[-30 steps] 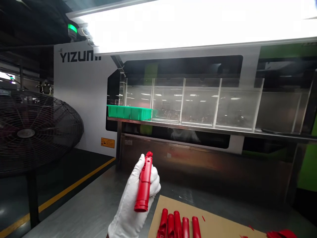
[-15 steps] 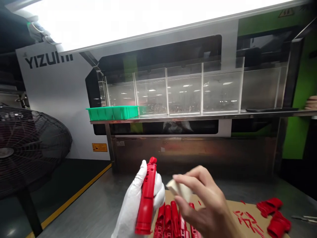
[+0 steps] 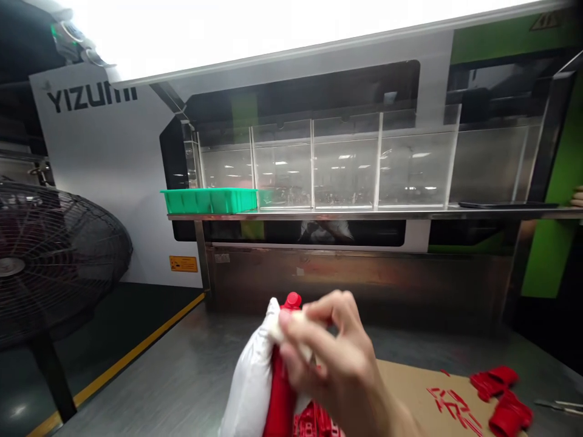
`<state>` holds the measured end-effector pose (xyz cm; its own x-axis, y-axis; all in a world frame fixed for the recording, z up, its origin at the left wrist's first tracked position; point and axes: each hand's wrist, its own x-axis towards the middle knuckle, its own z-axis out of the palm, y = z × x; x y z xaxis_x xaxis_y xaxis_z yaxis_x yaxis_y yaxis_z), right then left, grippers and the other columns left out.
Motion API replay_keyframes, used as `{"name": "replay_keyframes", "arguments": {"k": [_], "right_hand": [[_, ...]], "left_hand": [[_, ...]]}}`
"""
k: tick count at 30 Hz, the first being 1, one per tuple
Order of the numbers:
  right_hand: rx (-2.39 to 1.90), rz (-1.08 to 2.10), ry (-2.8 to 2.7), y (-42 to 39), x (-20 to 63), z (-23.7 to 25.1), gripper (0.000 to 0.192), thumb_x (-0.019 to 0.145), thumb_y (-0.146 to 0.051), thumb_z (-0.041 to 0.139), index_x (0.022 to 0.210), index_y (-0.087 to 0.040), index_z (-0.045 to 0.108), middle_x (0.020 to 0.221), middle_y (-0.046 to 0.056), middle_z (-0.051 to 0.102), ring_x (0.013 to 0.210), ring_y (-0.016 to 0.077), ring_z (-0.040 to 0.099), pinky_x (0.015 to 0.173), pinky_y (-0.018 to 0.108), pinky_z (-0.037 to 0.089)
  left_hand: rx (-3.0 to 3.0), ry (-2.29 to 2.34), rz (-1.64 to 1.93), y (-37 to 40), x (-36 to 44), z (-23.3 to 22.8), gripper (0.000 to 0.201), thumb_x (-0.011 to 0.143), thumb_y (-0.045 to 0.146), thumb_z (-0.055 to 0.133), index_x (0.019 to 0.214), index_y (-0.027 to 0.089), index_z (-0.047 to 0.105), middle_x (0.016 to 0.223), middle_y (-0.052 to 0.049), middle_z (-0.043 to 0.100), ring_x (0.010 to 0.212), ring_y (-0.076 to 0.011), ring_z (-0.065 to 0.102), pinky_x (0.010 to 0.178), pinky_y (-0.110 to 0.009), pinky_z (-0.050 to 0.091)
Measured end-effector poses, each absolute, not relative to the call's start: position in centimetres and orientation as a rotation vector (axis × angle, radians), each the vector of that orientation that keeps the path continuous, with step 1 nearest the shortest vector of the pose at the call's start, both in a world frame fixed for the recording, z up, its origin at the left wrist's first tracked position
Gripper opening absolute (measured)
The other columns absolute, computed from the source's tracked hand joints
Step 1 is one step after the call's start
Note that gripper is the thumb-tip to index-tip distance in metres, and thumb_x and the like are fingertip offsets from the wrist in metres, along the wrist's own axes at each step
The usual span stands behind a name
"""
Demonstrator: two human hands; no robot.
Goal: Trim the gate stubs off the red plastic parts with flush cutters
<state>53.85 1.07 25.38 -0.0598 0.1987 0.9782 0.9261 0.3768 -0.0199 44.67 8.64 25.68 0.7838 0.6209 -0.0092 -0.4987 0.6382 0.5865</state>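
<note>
Red plastic stands out first: a long red part (image 3: 281, 388) is gripped upright in the left hand (image 3: 252, 382), which wears a white glove, the fingers wrapped round its shaft. Only its rounded tip and a strip of the body show, since the bare right hand (image 3: 332, 364) lies across it. That hand's fingers are curled and pinch a small pale piece (image 3: 291, 334) against the upper end of the part; the piece is blurred and mostly covered, so I can't say what it is. Below the hands, more red parts (image 3: 319, 422) lie on a cardboard sheet (image 3: 410, 379) on the steel table (image 3: 182, 376), cut off by the lower edge. A looser heap of red pieces (image 3: 505, 400) sits at the sheet's right end, well apart from the hands. On the shelf behind, a green tray (image 3: 209, 200) rests beside clear partitions. At the far right edge another person's fingers (image 3: 577, 197) barely show on that shelf.
</note>
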Motion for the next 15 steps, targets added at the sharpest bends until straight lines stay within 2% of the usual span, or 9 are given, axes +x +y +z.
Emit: {"name": "replay_keyframes", "arguments": {"k": [3,5,7,9,10,12,15], "right_hand": [[-1.042,-0.769,-1.491,1.5,54.0,24.9,0.023,0.091,-0.012,0.063,0.11,-0.021,0.07,0.088,0.005,0.048,0.075,0.018,0.05,0.067,0.033,0.051],[-1.055,-0.641,-1.439,1.9,54.8,24.4,0.016,0.094,-0.018,0.064,0.107,-0.023,0.073,0.088,0.004,0.05,0.076,0.0174,0.052,0.067,0.031,0.051],[-1.084,-0.352,-1.241,2.2,55.9,24.0,0.014,0.098,-0.028,0.063,0.107,-0.024,0.073,0.092,0.004,0.056,0.082,0.0169,0.057,0.07,0.028,0.052],[-1.052,-0.078,-1.04,2.5,56.9,23.9,0.025,0.1,-0.043,0.06,0.116,-0.025,0.068,0.094,0.003,0.06,0.082,0.0165,0.06,0.07,0.027,0.052],[-1.027,0.007,-0.98,2.6,57.3,23.9,0.03,0.1,-0.048,0.058,0.118,-0.024,0.065,0.093,0.003,0.062,0.081,0.0164,0.06,0.07,0.027,0.052],[-1.012,0.08,-0.967,2.7,57.5,24.2,0.032,0.098,-0.051,0.061,0.115,-0.023,0.064,0.092,0.002,0.063,0.082,0.0165,0.061,0.073,0.028,0.051],[-1.11,-0.053,-1.163,2.5,57.1,25.0,0.017,0.094,-0.039,0.07,0.103,-0.025,0.071,0.094,0.002,0.061,0.087,0.0167,0.059,0.079,0.03,0.049]], "left_hand": [[0.584,0.205,0.616,8.9,44.9,26.0,0.028,0.098,0.038,0.06,0.117,0.017,0.063,0.109,-0.008,0.067,0.086,-0.0179,0.066,0.073,-0.035,0.059],[0.569,0.199,0.59,9.0,45.1,25.9,0.026,0.1,0.039,0.055,0.103,0.015,0.065,0.09,-0.005,0.067,0.07,-0.0136,0.063,0.063,-0.027,0.056],[0.555,0.165,0.527,8.9,45.4,25.6,0.043,0.102,0.047,0.048,0.075,0.016,0.06,0.061,0.0,0.055,0.049,-0.0103,0.051,0.047,-0.021,0.046],[0.562,0.126,0.461,8.6,45.6,25.3,0.055,0.099,0.056,0.047,0.058,0.019,0.045,0.045,0.003,0.037,0.037,-0.0087,0.037,0.036,-0.02,0.034],[0.562,0.11,0.454,8.4,45.6,25.2,0.056,0.098,0.057,0.049,0.056,0.02,0.041,0.043,0.004,0.033,0.035,-0.0084,0.032,0.034,-0.021,0.03],[0.535,0.113,0.479,8.0,45.6,25.2,0.051,0.098,0.052,0.053,0.059,0.021,0.042,0.046,0.004,0.035,0.036,-0.0082,0.033,0.035,-0.02,0.031],[0.431,0.167,0.535,8.2,45.7,25.5,0.038,0.101,0.043,0.052,0.07,0.019,0.051,0.056,0.003,0.046,0.043,-0.0085,0.045,0.046,-0.019,0.047]]}}
